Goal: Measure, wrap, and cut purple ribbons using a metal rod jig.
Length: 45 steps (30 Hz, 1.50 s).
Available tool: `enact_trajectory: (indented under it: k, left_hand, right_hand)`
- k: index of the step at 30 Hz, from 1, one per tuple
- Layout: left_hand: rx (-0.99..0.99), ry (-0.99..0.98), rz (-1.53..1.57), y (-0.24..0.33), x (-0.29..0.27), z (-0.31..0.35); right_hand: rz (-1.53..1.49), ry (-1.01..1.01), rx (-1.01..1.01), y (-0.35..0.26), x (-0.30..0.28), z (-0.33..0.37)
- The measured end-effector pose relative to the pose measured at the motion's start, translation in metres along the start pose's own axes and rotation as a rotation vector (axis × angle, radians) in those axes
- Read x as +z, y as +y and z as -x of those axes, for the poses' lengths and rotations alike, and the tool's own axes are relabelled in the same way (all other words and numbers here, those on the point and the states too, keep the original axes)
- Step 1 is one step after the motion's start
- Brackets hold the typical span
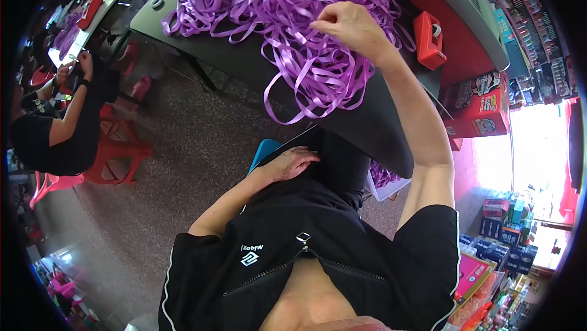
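Observation:
A big tangled heap of shiny purple ribbon [244, 0] covers the far part of the dark table [361, 120], and loops of it hang over the near edge. My right hand [351, 25] reaches over the heap from the right. Its thumb and index finger are pinched together on a purple ribbon at the heap; the other fingers curl in. My left hand [295, 163] lies palm down on my lap below the table edge, fingers stretched out, holding nothing.
A red tape dispenser [430, 40] and a red box [477, 106] stand right of the heap. A small roll [157, 3] sits at the table's left corner. Under the table is a white bin [388, 190] with purple ribbon. At left, another person sits on a red stool [116, 153].

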<state>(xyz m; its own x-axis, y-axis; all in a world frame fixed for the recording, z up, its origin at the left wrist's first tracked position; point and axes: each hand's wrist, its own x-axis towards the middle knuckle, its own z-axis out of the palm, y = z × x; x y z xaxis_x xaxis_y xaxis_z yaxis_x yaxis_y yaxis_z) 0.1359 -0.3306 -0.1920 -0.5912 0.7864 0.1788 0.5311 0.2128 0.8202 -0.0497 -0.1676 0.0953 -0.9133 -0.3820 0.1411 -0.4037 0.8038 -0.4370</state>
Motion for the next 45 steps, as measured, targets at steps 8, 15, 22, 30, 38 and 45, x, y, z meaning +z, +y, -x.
enact_trajectory:
  k: [8,15,22,30,38,45]
  left_hand:
    - [0.068,-0.003,-0.045,0.013,0.004,0.008]
    - [0.099,-0.074,-0.069,0.006,0.012,-0.006]
    - [-0.053,-0.281,0.092,0.152,-0.045,-0.060]
    - [0.208,-0.126,0.342,0.283,-0.012,-0.213]
    - [0.425,-0.193,0.119,0.276,0.039,-0.326]
    - [0.814,-0.243,-0.265,0.244,0.031,-0.415]
  right_hand:
    - [-1.165,0.472,-0.093,-0.046,-0.103,0.129]
    - [-0.881,0.637,0.165,-0.021,-0.175,0.328]
    - [-0.606,0.463,0.524,0.008,-0.157,0.396]
    - [-0.748,0.463,0.459,0.060,-0.118,0.410]
    - [-0.692,0.793,0.503,0.128,-0.083,0.416]
    - [-0.829,1.047,0.528,0.194,-0.046,0.390]
